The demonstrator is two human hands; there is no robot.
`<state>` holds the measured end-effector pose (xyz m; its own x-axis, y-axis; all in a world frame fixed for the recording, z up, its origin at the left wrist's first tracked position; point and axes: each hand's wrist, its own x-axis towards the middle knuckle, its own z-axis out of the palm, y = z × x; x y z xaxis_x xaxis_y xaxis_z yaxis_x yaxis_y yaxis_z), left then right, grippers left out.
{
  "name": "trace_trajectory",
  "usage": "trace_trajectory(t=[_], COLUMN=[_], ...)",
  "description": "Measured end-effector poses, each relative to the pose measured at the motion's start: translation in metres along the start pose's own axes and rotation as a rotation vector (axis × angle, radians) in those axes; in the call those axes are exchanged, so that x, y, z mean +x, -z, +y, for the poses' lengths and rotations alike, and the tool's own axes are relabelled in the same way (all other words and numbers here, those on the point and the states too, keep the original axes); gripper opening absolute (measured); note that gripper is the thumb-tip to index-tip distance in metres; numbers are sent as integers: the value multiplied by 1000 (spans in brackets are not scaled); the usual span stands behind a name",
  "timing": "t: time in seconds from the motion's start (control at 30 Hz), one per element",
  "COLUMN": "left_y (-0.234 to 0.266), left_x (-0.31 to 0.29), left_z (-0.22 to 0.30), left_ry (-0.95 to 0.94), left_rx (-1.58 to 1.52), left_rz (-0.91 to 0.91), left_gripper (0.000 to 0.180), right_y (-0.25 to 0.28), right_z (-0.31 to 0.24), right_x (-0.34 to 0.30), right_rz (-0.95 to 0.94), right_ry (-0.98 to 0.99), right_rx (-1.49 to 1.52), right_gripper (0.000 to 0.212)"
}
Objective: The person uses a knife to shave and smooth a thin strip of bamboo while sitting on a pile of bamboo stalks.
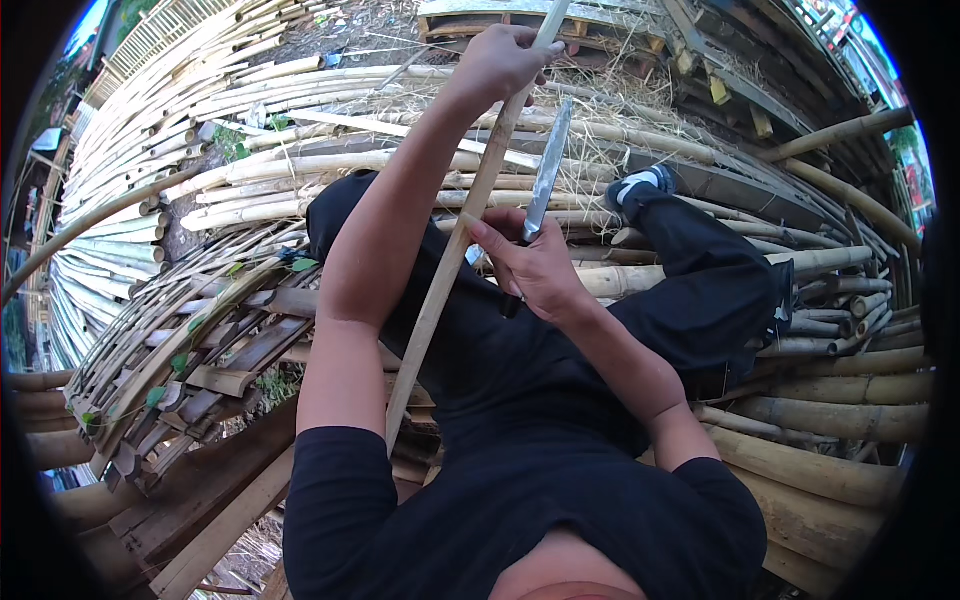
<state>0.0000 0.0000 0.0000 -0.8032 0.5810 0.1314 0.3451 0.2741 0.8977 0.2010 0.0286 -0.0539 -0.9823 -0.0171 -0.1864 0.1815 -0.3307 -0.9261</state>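
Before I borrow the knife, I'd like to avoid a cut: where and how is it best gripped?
Probably by the black handle, from the near side: the knife's long blade points up and away, and the handle's end shows below the right hand. That hand covers most of the handle, so let it release first.

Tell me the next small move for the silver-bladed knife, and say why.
I'd probably ease the silver-bladed, black-handled knife leftward until its blade meets the long, narrow tan bamboo strip. The right hand holds the knife with its blade beside the strip but apart from it, while the left hand grasps the strip farther up.
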Motion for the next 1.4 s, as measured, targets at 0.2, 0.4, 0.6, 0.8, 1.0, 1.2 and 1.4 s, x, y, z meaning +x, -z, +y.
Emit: trace_trajectory(t=[0.2, 0.4, 0.6, 0.8, 1.0, 1.2, 1.4], left_y=[3, 11, 8, 8, -30, -51, -45], left_x=[-2, -18, -24, -52, -94, -126, -149], left_z=[6, 2, -2, 20, -1, -42, -65], left_ry=[99, 189, 164, 333, 419, 615, 764], left_rx=[-20, -17, -20, 201, -328, -664, -857], left_rz=[95, 0, -258, -598, -455, -430, -392], left_gripper=[66, 69, 72, 66, 58, 33, 31], right_y=[16, 35, 52, 59, 74, 90, 97], right_z=[-5, -9, 4, 0, -6, 25, 27], right_x=[15, 24, 37, 46, 55, 61, 62], right_rz=[91, 89, 54, 333, 492, 506, 346], right_ry=[75, 59, 33, 123, 102, 174, 28], right_rx=[70, 327, 412, 109, -75, -106, -244], right_gripper=[26, 29, 27, 23, 26, 28, 29])
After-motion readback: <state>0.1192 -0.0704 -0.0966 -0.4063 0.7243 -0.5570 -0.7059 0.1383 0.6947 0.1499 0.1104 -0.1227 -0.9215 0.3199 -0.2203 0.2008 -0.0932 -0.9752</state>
